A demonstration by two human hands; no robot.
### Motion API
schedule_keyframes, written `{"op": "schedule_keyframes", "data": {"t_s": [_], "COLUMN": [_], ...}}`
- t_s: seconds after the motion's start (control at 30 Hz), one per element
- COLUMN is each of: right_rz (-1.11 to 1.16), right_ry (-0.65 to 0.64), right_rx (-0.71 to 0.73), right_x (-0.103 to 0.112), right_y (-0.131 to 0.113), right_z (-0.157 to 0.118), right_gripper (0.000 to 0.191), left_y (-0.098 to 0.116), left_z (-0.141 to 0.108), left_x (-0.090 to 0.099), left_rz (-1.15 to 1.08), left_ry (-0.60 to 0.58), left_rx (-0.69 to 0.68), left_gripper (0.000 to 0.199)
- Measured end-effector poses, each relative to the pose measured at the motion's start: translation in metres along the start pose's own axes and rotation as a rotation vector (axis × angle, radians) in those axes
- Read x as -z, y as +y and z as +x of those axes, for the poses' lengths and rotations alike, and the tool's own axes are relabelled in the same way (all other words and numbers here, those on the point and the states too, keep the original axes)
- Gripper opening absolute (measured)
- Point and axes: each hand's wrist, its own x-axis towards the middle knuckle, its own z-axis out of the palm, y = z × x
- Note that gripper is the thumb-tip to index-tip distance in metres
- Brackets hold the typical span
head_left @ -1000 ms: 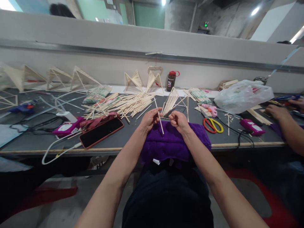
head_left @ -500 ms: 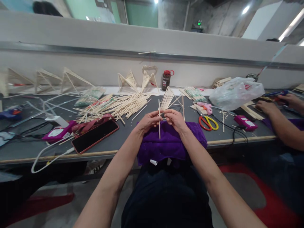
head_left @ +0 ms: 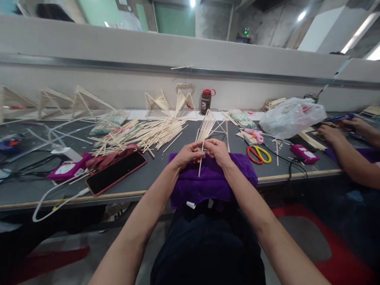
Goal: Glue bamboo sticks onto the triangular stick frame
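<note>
Between my two hands a thin wooden stick point(head_left: 200, 169) is pinched, pointing down toward me and slightly tilted. My left hand point(head_left: 190, 153) closes its fingertips on the stick from the left. My right hand point(head_left: 217, 151) grips it from the other side, the fingertips of both hands nearly touching. Both hands are above a folded purple towel point(head_left: 204, 190) at the table edge. Just beyond them stands a stick frame point(head_left: 207, 124) with a fan of sticks; its lower part is hidden by my hands.
A heap of loose sticks point(head_left: 162, 132) lies left of centre, with a phone point(head_left: 116, 173) in front. Red-yellow scissors point(head_left: 259, 154), a pink glue gun point(head_left: 254, 135) and a plastic bag point(head_left: 292, 118) are to the right. A bottle point(head_left: 206, 101) stands behind. A co-worker's hands point(head_left: 332, 133) work at far right.
My right hand has moved left onto the stick, closing in on my left hand. The stick has gone from nearly vertical to slightly tilted. The view has shifted a little.
</note>
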Motion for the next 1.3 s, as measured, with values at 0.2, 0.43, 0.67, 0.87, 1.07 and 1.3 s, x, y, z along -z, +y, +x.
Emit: {"op": "schedule_keyframes", "data": {"t_s": [0.2,0.43,0.67,0.87,1.07,1.3], "right_rz": [0.025,-0.026,-0.052,0.003,0.17,0.375], "right_ry": [-0.023,-0.073,-0.109,-0.099,-0.061,-0.082], "right_rx": [-0.005,0.011,0.015,-0.03,-0.104,-0.362], "right_x": [-0.001,0.0,0.002,0.001,0.003,0.009], "right_y": [-0.003,-0.003,-0.002,-0.005,-0.009,-0.015], "right_z": [-0.002,-0.002,-0.001,-0.003,-0.002,0.003], "right_gripper": [0.027,0.024,0.022,0.019,0.017,0.034], "left_y": [0.0,0.002,0.001,0.001,0.011,0.016], "left_z": [0.0,-0.002,-0.002,-0.002,-0.008,-0.005], "left_x": [-0.002,-0.007,-0.007,-0.007,-0.002,0.006], "left_rz": [0.052,0.078,0.067,0.074,-0.109,-0.335], "left_ry": [-0.017,0.025,0.018,-0.022,0.025,0.141], "left_rx": [-0.031,-0.038,-0.038,-0.043,-0.078,-0.13], "left_gripper": [0.061,0.038,0.036,0.033,0.025,0.021]}}
